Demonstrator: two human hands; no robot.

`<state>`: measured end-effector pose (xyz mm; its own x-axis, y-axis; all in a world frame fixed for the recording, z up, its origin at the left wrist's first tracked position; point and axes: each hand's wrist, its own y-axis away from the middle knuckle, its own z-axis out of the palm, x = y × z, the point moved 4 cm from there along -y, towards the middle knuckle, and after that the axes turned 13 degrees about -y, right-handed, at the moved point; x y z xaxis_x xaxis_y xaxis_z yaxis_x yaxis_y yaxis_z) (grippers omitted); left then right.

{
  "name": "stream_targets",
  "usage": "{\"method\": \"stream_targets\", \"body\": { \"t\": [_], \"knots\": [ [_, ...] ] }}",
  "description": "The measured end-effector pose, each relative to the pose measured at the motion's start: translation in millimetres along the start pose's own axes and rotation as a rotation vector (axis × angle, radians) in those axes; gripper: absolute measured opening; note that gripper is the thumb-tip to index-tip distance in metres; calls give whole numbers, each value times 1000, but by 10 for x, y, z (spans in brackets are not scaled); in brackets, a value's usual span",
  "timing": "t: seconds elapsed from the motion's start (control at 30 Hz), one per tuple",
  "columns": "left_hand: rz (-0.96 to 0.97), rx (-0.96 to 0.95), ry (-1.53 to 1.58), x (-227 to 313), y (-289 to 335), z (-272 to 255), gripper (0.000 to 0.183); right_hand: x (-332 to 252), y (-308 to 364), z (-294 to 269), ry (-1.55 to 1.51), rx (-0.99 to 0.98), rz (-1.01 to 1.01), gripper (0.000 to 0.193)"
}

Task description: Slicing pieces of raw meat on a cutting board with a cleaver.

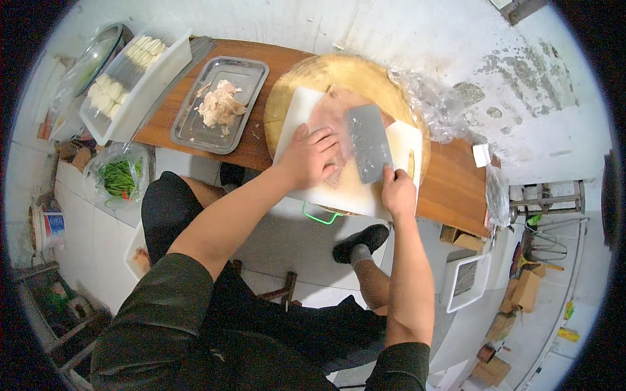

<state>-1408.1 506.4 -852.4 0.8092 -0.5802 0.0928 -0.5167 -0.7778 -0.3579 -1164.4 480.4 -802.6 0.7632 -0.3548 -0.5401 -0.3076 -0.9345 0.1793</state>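
A thin, pale pink slab of raw meat [337, 104] lies on a white cutting board [365, 201]. My left hand [312, 156] rests on its left side, fingers stretched out and slightly spread. Gripped by the handle in my right hand [398, 190] is a broad cleaver [369, 140]. Its wide grey blade, with small pale bits stuck on it, is over the right part of the meat and hides some of it. Under the cutting board sits a round wooden block [303, 73]. Left of it, a shallow metal tray [188, 138] holds a heap of pale meat pieces [223, 107].
At the wooden table's [450, 179] far left, a white bin [134, 101] contains white round pieces. Crumpled clear plastic [433, 104] lies against the wall behind the block. A bag of green vegetables [119, 176] is below the table's left end. A white crate [466, 283] stands at right.
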Motion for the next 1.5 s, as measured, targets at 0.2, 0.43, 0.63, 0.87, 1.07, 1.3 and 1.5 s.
{"method": "stream_targets", "body": {
  "t": [0.2, 0.43, 0.63, 0.87, 1.07, 1.3, 1.5],
  "knots": [
    [18, 64, -41, -19, -82, -57, 57, -35, -114, -11, -41, 51, 2, 56],
    [8, -26, 51, -63, -119, -55, 57, -11, -115, 87, -10, -47, -37, 57],
    [-137, -258, 150, -461, -917, 142, 48, 581, -86, -112, -221, 81, -35, 50],
    [-101, -500, -159, -673, -1494, 383, 68, 708, 549, -422, -602, -37, 214, 37],
    [82, -682, -223, -473, -1907, 175, 97, 827, 827, -801, -801, 53, 280, 31],
    [-106, -478, -83, -618, -1898, 563, 81, 774, 794, -961, -879, 98, 179, 30],
    [-15, -614, -140, -484, -2076, 434, 39, 912, 833, -1177, -905, 140, 184, 31]
  ]
}}
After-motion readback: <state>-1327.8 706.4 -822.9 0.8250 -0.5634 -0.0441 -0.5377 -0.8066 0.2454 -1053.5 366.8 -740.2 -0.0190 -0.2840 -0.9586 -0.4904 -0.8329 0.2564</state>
